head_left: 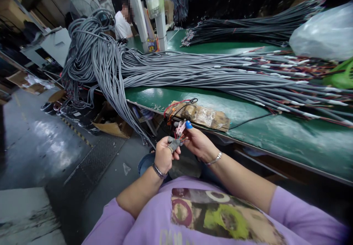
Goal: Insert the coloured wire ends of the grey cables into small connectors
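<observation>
My left hand (164,155) is closed around the end of a cable, with grey covers on some of its fingertips. From its grip a fan of thin red, orange and dark wires (178,137) sticks up. Close beside it, my right hand (200,144) is closed, with a blue cover on one fingertip. A small pink piece (180,128), perhaps a clip or small tool, shows at its fingers; its exact kind is unclear. Both hands are nearly touching, just in front of the table edge.
Ahead on the green table (275,134) lies a worn wooden block (213,119) with tape and wires. Behind it stretches a large bundle of grey cables (193,66), hanging off the left side. Dark cables (248,29), a plastic bag (325,31) and a seated person (122,24) are farther back.
</observation>
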`<state>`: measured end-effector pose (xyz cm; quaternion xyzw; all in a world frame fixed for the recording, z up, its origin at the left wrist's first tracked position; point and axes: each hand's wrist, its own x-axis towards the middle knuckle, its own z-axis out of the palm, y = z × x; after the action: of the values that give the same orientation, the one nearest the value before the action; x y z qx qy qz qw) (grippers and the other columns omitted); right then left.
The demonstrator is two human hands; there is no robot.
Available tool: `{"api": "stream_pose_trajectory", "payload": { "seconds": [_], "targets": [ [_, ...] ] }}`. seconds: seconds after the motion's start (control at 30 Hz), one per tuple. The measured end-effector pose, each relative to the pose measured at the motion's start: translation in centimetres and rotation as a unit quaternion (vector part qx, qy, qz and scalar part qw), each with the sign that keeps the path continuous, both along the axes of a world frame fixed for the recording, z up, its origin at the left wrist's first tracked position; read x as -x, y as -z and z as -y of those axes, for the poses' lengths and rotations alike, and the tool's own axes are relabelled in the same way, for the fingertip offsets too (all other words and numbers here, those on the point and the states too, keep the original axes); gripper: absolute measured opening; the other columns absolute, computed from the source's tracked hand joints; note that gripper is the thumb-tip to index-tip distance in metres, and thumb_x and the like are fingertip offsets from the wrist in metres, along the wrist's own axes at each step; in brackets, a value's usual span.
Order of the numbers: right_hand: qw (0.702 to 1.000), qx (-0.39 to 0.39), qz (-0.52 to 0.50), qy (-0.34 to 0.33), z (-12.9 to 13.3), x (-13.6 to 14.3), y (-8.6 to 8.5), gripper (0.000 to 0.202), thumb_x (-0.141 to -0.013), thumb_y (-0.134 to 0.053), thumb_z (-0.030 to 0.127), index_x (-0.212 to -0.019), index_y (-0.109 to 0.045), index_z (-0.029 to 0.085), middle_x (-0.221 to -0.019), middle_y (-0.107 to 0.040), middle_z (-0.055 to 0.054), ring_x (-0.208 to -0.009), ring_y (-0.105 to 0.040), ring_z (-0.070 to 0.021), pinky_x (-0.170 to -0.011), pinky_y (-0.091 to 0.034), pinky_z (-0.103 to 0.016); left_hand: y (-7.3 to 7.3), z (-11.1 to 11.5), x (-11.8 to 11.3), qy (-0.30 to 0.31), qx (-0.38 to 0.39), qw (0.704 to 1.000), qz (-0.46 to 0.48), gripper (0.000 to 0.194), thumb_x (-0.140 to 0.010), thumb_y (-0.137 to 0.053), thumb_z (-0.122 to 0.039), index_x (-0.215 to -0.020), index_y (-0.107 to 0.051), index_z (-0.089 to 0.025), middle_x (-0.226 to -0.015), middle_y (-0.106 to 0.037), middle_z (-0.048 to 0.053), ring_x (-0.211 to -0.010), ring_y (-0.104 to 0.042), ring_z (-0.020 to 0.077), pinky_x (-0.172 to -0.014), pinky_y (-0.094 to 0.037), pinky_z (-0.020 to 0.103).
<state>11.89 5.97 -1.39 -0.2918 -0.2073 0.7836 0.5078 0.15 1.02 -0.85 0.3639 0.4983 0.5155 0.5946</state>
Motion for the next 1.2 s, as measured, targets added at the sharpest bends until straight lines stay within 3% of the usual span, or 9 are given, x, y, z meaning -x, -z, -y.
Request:
{"api": "stream_pose_trajectory", "payload": {
  "seconds": [0.27, 0.5, 0.8, 1.2],
  "targets": [
    [0.998, 0.039, -0.027, -0.039, 0.0, -0.6, -0.5, 0.037, -0.082, -0.057, 0.053, -0.075, -0.064, 0.018, -0.071, -0.067, -0.003, -0.060, -0.059, -0.0114, -0.056, -0.047, -0.023, -0.1, 0.6, 0.4, -0.004, -0.009, 1.000, 0.000, 0.027, -0.071, -0.067, -0.037, -0.063, -0.052, -0.016, -0.048, -0.057, -0.003, -0.029, -0.043, 0.0050, -0.029, -0.020, 0.016],
    [0.999, 0.034, 0.001, -0.028, -0.1, -1.0, -0.2, 0.026, -0.088, -0.054, 0.038, -0.086, -0.067, 0.016, -0.073, -0.068, -0.003, -0.060, -0.059, -0.0106, -0.055, -0.048, -0.022, -0.4, 1.3, 0.4, -0.007, -0.024, 1.000, 0.019, 0.025, -0.071, -0.067, -0.036, -0.066, -0.054, -0.016, -0.049, -0.057, -0.003, -0.031, -0.043, 0.0050, -0.030, -0.024, 0.016],
    [0.999, 0.027, -0.006, -0.025, 0.2, -0.4, -0.1, 0.025, -0.073, -0.071, 0.041, -0.078, -0.068, 0.016, -0.064, -0.063, -0.001, -0.057, -0.054, -0.0109, -0.052, -0.045, -0.023, -0.5, 0.7, 0.1, -0.024, -0.005, 0.997, 0.067, 0.028, -0.067, -0.069, -0.037, -0.064, -0.050, -0.017, -0.049, -0.057, -0.003, -0.030, -0.042, 0.0049, -0.030, -0.021, 0.017],
    [1.000, -0.003, -0.013, -0.022, 0.2, 0.1, -0.3, 0.031, -0.067, -0.075, 0.046, -0.076, -0.066, 0.018, -0.066, -0.065, 0.000, -0.057, -0.053, -0.0120, -0.056, -0.043, -0.027, -0.1, 0.2, -0.3, -0.026, 0.022, 0.997, 0.073, 0.024, -0.067, -0.067, -0.035, -0.065, -0.052, -0.016, -0.048, -0.057, -0.003, -0.030, -0.042, 0.0051, -0.030, -0.020, 0.017]
  ]
}}
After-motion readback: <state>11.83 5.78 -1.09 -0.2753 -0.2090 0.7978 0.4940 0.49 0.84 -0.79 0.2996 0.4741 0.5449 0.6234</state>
